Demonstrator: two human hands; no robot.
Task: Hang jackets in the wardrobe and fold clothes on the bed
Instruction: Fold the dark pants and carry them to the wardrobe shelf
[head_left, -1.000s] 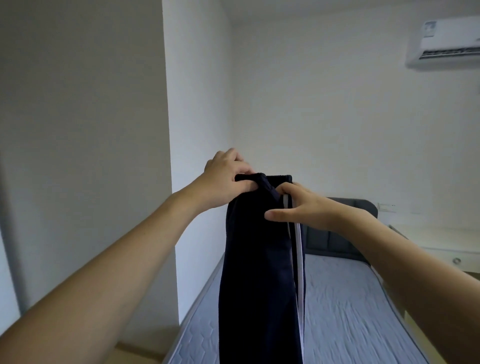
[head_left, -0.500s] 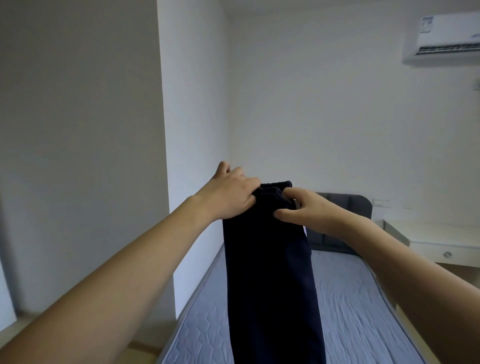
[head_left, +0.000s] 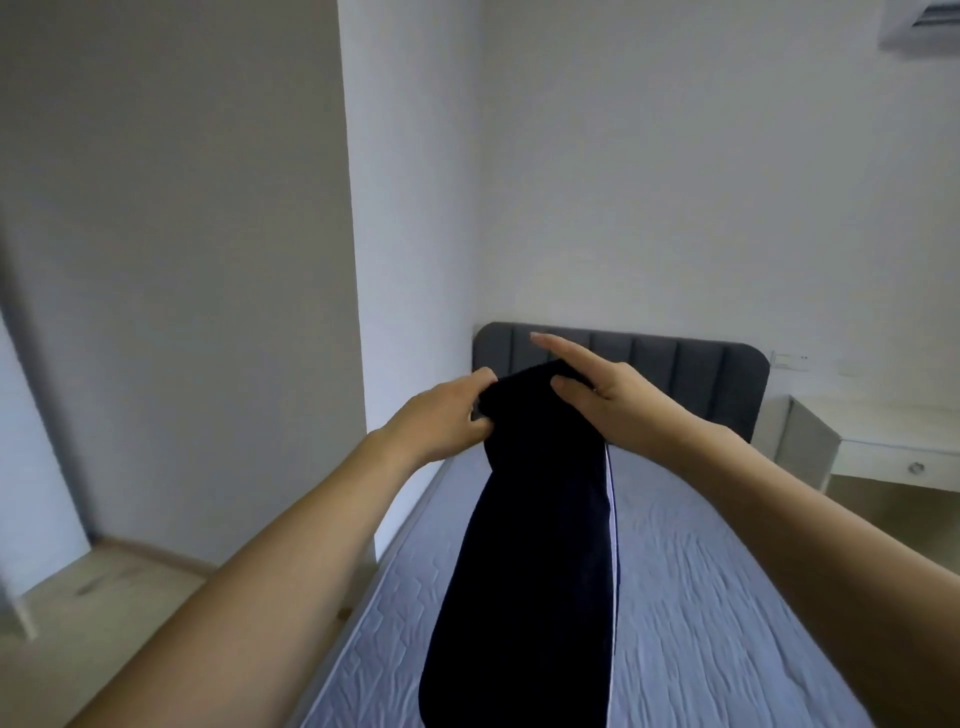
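Observation:
Dark navy trousers (head_left: 530, 571) with a white side stripe hang folded lengthwise over the bed (head_left: 727, 597), running from my hands down to the frame's lower edge. My left hand (head_left: 447, 421) grips the left side of the waistband with curled fingers. My right hand (head_left: 608, 395) holds the waistband's right side, thumb in front and index finger stretched out straight behind the cloth. The garment's lower end is out of view.
The bed has a grey-blue quilted cover and a dark grey padded headboard (head_left: 675, 364). A white wall column (head_left: 405, 260) stands close on the left. A white desk with a drawer (head_left: 883, 452) sits right of the headboard. An air conditioner (head_left: 919, 26) hangs top right.
Both hands have lowered the trousers toward the bed, and my view has tilted down. My right hand's index finger has straightened. The white stripe shows again on the right edge.

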